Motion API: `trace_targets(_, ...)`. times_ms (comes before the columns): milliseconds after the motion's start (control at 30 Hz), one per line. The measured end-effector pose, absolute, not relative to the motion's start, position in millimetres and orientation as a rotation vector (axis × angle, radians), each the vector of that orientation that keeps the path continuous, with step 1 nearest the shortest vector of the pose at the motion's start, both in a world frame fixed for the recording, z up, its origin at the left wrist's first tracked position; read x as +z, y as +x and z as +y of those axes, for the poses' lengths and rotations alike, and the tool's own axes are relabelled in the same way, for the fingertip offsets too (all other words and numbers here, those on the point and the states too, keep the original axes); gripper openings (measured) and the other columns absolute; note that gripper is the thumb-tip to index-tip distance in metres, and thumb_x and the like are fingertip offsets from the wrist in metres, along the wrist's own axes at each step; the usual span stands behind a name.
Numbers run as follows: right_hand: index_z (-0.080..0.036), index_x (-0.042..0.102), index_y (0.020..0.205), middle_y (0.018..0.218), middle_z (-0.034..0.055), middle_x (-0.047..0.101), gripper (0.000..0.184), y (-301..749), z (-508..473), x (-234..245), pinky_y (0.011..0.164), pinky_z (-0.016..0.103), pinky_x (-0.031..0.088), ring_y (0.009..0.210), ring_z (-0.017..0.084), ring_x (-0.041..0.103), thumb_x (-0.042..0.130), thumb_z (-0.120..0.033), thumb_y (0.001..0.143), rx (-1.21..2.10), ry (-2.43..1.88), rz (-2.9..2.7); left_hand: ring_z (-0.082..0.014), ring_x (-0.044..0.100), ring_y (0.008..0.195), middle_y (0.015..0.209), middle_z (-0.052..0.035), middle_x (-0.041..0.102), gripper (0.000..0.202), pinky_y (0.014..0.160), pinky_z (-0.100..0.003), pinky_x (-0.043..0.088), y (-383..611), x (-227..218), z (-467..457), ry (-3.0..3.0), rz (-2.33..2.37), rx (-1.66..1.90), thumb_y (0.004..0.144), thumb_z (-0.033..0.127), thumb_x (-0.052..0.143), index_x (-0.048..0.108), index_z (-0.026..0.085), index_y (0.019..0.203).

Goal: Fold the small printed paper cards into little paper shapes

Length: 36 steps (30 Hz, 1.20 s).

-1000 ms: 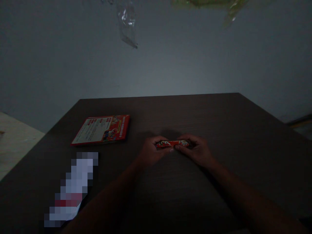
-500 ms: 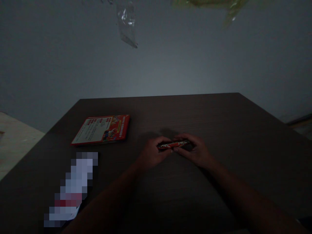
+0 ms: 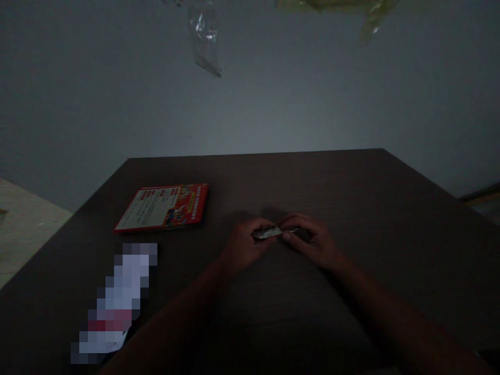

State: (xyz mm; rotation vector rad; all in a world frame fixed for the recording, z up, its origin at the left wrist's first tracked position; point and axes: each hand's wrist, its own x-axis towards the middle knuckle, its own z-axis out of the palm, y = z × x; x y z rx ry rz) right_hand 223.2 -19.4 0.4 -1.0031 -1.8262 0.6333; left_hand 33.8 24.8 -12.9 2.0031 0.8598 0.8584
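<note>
Here I am over the table [image 3: 312,179], left hand [image 3: 242,242] and right hand [image 3: 319,242] side by side mid-table, 1 flat item [image 3: 269,233] between them. Off to my left lies the flat pack [image 3: 162,208]; nearer me, in front of it, the masked item [image 3: 117,297], beside my left forearm [image 3: 179,307]. Behind the table I see the wall [image 3: 292,99], 1 plastic bag [image 3: 205,41] high on it, left of centre. Floor [image 3: 31,224] beyond the table's left edge.

Dim light; wall [image 3: 265,104] palest mid-frame; soft shadow beyond left hand [image 3: 244,242]; lower-left pixelated block [image 3: 117,297]
</note>
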Motion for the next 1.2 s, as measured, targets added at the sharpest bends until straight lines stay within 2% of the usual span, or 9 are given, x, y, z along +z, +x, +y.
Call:
trace_targets(267, -0.019, 0.063, 0.084, 0.084, 0.0059, 0.064, 0.006, 222, -20, 1, 0.071, 0.03, 0.048, 0.078, 0.016, 0.061, 0.058, -0.019, 0.082, 0.637, -0.98, -1.866, -0.0138, 0.062, 0.079, 0.087, -0.0033, 0.066, 0.02, 0.071, -0.024, 0.047, 29, -15, 30, 2.185, 0.725, 0.948, 0.072, 0.008, 0.061, 0.066, 0.017, 0.089)
trace_targets(533, -0.018, 0.064, 0.084, 0.083, 0.0058, 0.066, 0.006, 222, -19, -1, 0.068, 0.029, 0.049, 0.076, 0.015, 0.062, 0.059, -0.017, 0.08, 0.604, -0.948, -1.886, -0.014, 0.064, 0.08, 0.087, -0.0055, 0.068, 0.012, 0.073, -0.024, 0.049, 30, -16, 30, 2.277, 0.635, 1.001, 0.078, 0.013, 0.059, 0.067, 0.016, 0.085)
trace_targets(833, -0.023, 0.066, 0.086, 0.083, 0.0051, 0.067, 0.012, 223, -17, -8, 0.069, 0.034, 0.05, 0.075, 0.017, 0.062, 0.066, -0.017, 0.076, 0.11, -0.93, -1.909, -0.0131, 0.062, 0.07, 0.079, -0.0037, 0.068, 0.012, 0.064, -0.023, 0.047, 31, -14, 27, 2.306, 0.766, 0.897, 0.082, 0.024, 0.057, 0.066, 0.016, 0.083)
trace_targets(1200, -0.021, 0.065, 0.095, 0.088, 0.0058, 0.068, 0.02, 225, -16, -10, 0.069, 0.033, 0.048, 0.078, 0.016, 0.061, 0.066, -0.013, 0.076, -0.079, -0.879, -2.002, -0.012, 0.06, 0.067, 0.076, -0.0019, 0.067, 0.01, 0.064, -0.022, 0.044, 31, -9, 24, 2.329, 0.846, 0.865, 0.081, 0.021, 0.057, 0.066, 0.016, 0.08)
